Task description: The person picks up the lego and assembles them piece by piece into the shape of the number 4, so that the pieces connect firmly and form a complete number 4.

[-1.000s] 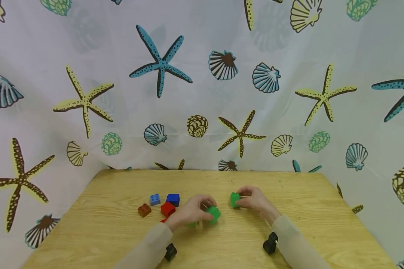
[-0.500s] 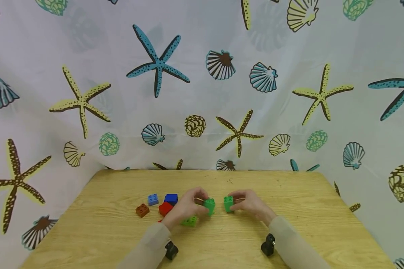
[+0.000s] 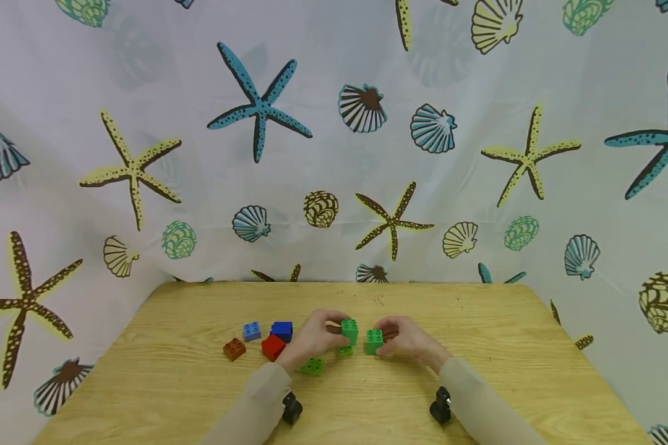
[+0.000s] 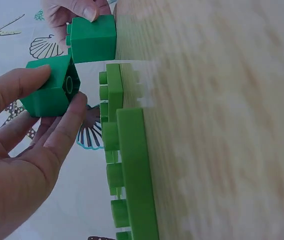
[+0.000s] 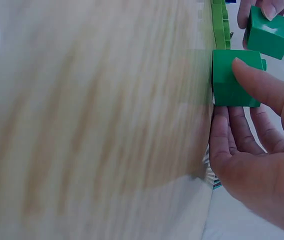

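Note:
My left hand (image 3: pixel 313 339) pinches a dark green toy building brick (image 3: pixel 349 330) between thumb and fingers. In the left wrist view this brick (image 4: pixel 47 102) is raised off the table, with its hollow underside facing the tabletop. Below and nearer lie two flat light green bricks, a small one (image 3: pixel 346 351) and a longer one (image 3: pixel 312 367), studs up. My right hand (image 3: pixel 411 341) grips a second dark green brick (image 3: pixel 374 343), just right of the first. The right wrist view has that brick (image 5: pixel 232 90) at the table surface, thumb on its near side, fingers behind.
Left of my left hand lie a red brick (image 3: pixel 273 347), a dark blue brick (image 3: pixel 282 331), a light blue brick (image 3: pixel 252 331) and a brown brick (image 3: pixel 234 349). A shell-and-starfish curtain (image 3: pixel 289 167) borders the wooden table (image 3: pixel 479 371) at the back and sides.
The left hand has carried its brick away from me and turned it upright over the small light green brick. My right hand has slid its brick left and slightly nearer.

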Demonstrator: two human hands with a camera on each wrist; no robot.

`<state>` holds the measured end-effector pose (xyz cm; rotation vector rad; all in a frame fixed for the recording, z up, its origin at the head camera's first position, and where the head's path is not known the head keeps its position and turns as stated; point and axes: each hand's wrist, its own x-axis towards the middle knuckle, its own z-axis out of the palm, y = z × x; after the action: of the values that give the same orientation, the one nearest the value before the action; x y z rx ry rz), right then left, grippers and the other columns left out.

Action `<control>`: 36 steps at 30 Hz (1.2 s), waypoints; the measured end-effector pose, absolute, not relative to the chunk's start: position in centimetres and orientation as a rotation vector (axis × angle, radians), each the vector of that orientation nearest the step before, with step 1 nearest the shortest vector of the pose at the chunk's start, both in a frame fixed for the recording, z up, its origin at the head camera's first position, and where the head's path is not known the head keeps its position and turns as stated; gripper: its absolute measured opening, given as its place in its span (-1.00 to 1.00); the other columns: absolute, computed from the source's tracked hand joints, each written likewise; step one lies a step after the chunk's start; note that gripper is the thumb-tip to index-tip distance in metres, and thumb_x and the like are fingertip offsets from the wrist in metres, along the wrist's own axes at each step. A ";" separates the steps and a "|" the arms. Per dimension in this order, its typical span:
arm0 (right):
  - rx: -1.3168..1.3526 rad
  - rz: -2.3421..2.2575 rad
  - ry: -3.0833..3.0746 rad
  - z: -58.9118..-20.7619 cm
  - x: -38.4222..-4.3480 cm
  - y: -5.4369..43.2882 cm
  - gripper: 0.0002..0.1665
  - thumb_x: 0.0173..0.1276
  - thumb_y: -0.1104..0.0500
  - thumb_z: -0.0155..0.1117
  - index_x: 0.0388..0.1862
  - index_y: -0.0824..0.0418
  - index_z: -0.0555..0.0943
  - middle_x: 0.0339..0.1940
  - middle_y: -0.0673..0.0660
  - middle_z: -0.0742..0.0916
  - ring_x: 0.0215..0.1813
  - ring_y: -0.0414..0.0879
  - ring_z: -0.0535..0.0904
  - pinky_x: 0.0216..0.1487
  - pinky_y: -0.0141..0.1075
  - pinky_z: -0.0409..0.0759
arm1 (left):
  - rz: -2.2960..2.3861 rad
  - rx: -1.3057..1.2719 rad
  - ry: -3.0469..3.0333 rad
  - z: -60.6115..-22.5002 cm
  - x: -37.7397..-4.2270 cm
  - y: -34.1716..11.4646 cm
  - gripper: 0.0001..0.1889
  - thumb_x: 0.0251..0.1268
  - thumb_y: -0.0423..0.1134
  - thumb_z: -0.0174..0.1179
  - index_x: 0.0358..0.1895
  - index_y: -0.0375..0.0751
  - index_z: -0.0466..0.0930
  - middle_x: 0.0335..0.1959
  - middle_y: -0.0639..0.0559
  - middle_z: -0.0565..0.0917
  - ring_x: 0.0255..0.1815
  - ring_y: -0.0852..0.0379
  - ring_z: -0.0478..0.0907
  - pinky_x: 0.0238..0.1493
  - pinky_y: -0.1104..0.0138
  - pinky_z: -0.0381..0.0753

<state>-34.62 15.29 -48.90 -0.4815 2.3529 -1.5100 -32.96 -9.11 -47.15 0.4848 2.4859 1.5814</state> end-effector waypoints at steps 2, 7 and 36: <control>-0.489 -1.515 2.335 -48.9 -34.6 15.2 -0.52 0.11 0.39 0.47 0.04 0.31 0.57 -0.05 0.18 0.69 -0.06 -0.09 0.60 0.02 -0.22 0.59 | 1.582 0.511 2.476 -47.1 -33.1 -8.9 -0.57 0.19 -0.38 0.34 0.16 -0.16 0.58 0.12 -0.09 0.60 0.11 -0.10 0.58 0.05 0.13 0.64; -0.498 -1.513 2.319 -48.9 -34.7 15.1 -0.53 0.12 0.40 0.46 0.03 0.32 0.56 -0.04 0.19 0.68 -0.06 -0.09 0.59 0.03 -0.23 0.59 | 1.568 0.532 2.498 -46.9 -33.2 -8.4 -0.58 0.24 -0.33 0.31 0.18 -0.13 0.55 0.07 -0.08 0.61 0.06 -0.04 0.59 0.08 0.13 0.62; -0.447 -1.441 2.329 -48.7 -35.0 15.1 -0.48 0.12 0.33 0.50 0.07 0.26 0.55 -0.03 0.15 0.67 -0.04 -0.08 0.58 0.07 -0.20 0.58 | 1.612 0.603 2.431 -47.2 -33.3 -6.6 -0.59 0.29 -0.37 0.26 0.20 -0.16 0.51 0.05 -0.12 0.67 0.06 0.00 0.63 0.08 0.12 0.62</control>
<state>-34.98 15.11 -48.74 -0.4470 2.3285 -1.4414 -33.31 -6.57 -47.16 0.6031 2.4306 1.6122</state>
